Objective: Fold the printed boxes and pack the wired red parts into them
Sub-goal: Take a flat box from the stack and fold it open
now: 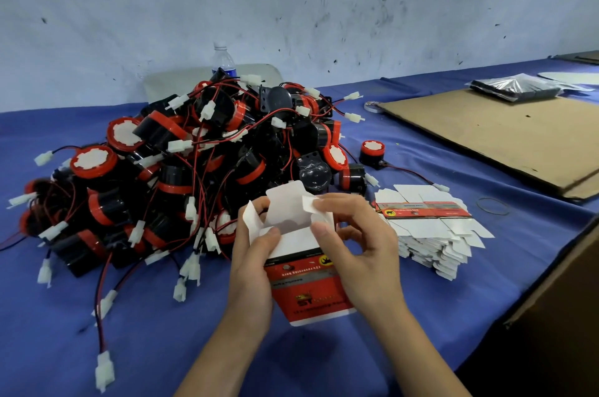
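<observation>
Above the blue-covered tabletop (97,315), both forearms reach in from the bottom edge and the two hands meet on one printed box (308,293), held just off the cloth with its open end tipped away from the person. The left hand (251,270) grips the box's left side. Its thumb lies flat across the white inner panel and its fingers curl round behind, beside the raised left flap (251,223). The right hand (359,250) clamps the right side. Its thumb presses on the box's upper edge while the forefinger bends down over the small right flap (310,204), pinching it inward. The remaining fingers curl behind the box. A tall, round-cornered white tuck flap (287,203) stands upright between the hands.

Just beyond the hands, a large tangled pile of wired red parts (194,153) fills the left and middle of the tabletop, with red and black leads and white plugs trailing out over the cloth. One more red part (372,151) stands alone at the pile's right. A stack of flat boxes (431,224) lies just beside the right hand, with a thin rubber band (493,206) near it. Farther right lies a cardboard sheet (502,134), and a water bottle (223,61) stands behind the pile.
</observation>
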`<state>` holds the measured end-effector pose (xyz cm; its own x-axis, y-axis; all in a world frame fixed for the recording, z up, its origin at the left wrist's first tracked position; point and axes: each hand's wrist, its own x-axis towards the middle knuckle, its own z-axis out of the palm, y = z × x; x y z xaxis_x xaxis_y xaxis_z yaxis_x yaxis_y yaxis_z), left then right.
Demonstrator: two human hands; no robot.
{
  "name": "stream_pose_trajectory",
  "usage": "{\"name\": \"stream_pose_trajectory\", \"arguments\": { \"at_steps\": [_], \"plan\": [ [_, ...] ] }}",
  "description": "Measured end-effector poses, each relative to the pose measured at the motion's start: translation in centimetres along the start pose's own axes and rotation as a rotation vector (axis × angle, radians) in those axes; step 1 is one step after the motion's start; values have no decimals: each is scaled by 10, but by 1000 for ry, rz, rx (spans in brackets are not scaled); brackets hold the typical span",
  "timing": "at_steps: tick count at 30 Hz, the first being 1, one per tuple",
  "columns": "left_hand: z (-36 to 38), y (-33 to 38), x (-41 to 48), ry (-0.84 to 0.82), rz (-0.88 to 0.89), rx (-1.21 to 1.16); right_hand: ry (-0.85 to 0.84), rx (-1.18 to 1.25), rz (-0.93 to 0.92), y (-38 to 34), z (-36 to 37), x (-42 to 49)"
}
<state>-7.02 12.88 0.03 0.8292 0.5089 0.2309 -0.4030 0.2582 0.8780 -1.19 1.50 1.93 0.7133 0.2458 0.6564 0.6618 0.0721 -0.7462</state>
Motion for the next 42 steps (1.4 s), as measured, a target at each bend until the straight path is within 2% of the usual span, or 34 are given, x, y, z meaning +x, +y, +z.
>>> {"name": "stream_pose_trajectory", "arguments": {
  "at_steps": [10, 16, 19, 24, 28, 33, 38, 42],
  "plan": [
    [1, 4, 1, 32, -11, 17, -87, -92, -32, -3, -1, 4],
    [1, 4, 1, -44, 77, 115, -157, 93, 174, -3, -2, 4],
    [2, 0, -5, -86, 152, 280, -150, 202, 282, -3, -6, 6],
    [4, -2, -6, -68, 336, 545, -70, 359, 419, 0, -8, 5],
    [2, -4, -5, -45, 403, 644, -97, 446, 462, 2, -10, 6],
    [4, -4, -5, -32, 337, 571, -218, 540, 392, 4, -14, 9],
    [3, -4, -3, -85, 382, 569, -349, 451, 373, -1, -25, 15],
    [3, -5, -6, -99, 373, 523, -417, 574, 501, -4, -24, 16]
  ]
}}
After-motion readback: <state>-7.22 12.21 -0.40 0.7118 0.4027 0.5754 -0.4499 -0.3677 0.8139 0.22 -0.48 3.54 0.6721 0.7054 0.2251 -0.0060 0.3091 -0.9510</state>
